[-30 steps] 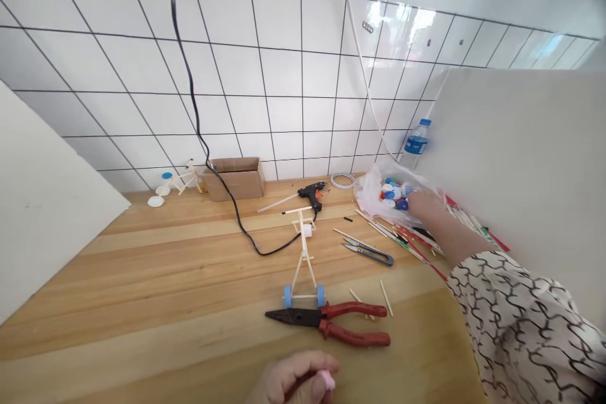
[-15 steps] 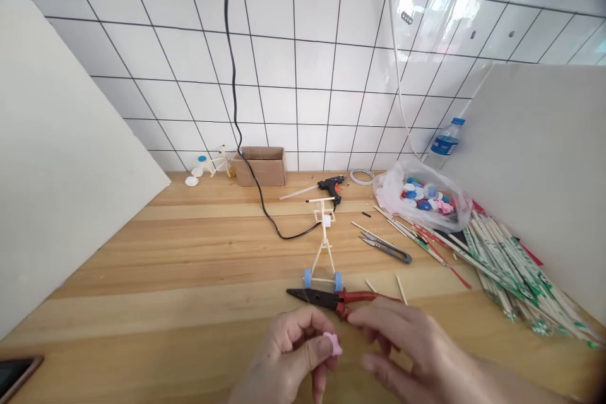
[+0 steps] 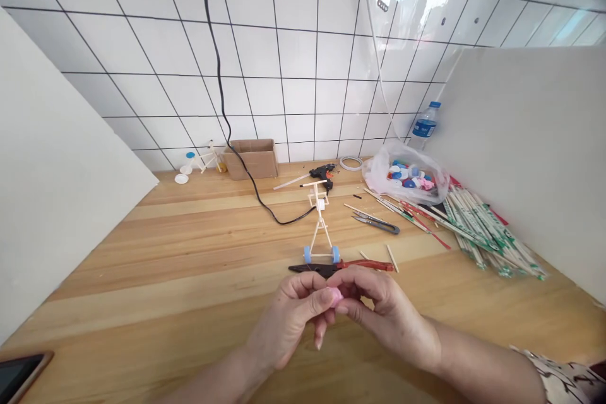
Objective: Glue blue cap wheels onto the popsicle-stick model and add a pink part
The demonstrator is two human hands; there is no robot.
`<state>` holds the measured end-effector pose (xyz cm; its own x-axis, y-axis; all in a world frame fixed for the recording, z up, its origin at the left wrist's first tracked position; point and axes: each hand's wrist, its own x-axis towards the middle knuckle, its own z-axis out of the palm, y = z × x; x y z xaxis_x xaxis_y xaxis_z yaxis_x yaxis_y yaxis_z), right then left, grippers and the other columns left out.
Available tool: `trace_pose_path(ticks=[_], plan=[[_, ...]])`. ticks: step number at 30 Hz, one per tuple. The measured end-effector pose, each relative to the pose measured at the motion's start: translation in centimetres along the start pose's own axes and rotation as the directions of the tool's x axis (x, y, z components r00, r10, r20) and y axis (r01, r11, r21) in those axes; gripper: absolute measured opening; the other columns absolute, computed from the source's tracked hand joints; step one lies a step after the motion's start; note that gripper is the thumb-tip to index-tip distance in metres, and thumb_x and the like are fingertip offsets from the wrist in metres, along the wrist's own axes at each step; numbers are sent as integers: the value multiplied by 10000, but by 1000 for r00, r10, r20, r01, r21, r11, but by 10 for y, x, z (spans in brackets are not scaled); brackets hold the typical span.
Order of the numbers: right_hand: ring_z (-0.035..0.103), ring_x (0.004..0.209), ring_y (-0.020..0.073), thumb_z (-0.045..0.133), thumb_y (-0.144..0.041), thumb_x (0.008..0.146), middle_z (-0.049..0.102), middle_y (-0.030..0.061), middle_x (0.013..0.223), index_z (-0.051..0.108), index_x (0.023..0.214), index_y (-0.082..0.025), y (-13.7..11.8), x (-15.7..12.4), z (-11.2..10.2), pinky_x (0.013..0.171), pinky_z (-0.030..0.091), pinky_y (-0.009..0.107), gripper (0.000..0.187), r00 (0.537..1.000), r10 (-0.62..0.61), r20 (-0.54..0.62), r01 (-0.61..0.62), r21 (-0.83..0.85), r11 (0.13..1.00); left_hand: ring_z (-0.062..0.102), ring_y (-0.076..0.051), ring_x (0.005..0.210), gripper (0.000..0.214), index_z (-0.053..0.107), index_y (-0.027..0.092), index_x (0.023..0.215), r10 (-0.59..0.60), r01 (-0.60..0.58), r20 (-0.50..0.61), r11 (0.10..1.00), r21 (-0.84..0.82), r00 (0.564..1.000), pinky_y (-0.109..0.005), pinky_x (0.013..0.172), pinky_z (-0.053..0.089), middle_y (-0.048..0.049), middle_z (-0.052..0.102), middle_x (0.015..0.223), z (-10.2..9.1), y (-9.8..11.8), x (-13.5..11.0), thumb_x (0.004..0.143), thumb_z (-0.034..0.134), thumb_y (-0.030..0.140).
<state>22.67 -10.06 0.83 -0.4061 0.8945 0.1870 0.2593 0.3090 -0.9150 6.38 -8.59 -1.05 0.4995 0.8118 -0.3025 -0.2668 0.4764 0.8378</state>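
Between my two hands is a small pink star-shaped piece. My left hand pinches it between thumb and fingers. From the other side, the thumb and fingertips of my right hand close on it, covering part of it. Just beyond my hands lie red-handled long-nose pliers, partly behind my fingers. A small stick model with blue bottle-cap wheels stands upright behind the pliers.
A black glue gun lies farther back near a cardboard box. To the right are thread snips, a plastic bag of bottle caps, wrapped chopsticks and a water bottle. A phone rests at lower left.
My right hand has moved left to meet my left hand and now grips the pink piece too. The view has shifted, with more of both forearms showing.
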Motion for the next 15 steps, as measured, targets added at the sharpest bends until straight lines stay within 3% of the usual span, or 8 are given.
trace_pose_path(ticks=[4,7,12,15], plan=[[610,628,111,521,-239,879,671,21,703,552,850,-170,9,3,2,585,454,213,81,983,-174,-56,171,-55,984,358,-18,265,404,517,138,560,27,-27,15,999,25,1000,-122,261,247,44,530,402,2,3,5,601,742,471],[607,581,113,505,-246,890,654,6,624,515,772,-181,15,6,4,581,450,225,135,971,-207,-118,198,-80,977,289,-3,248,443,478,149,545,52,-52,21,999,3,998,-118,252,204,67,480,376,7,1,11,633,699,522],[558,507,99,525,-350,874,610,-11,579,494,769,-170,18,11,5,513,416,223,211,989,30,-144,15,305,952,443,-47,377,413,532,144,638,176,-183,65,975,124,982,-155,346,363,29,523,532,3,-4,17,854,461,489],[434,446,48,611,-389,808,562,-28,572,517,739,-150,20,12,3,431,316,180,266,961,221,-165,-126,451,884,528,-81,541,292,587,155,838,350,-365,106,869,335,931,-198,508,468,3,571,675,-4,-4,16,885,456,411]])
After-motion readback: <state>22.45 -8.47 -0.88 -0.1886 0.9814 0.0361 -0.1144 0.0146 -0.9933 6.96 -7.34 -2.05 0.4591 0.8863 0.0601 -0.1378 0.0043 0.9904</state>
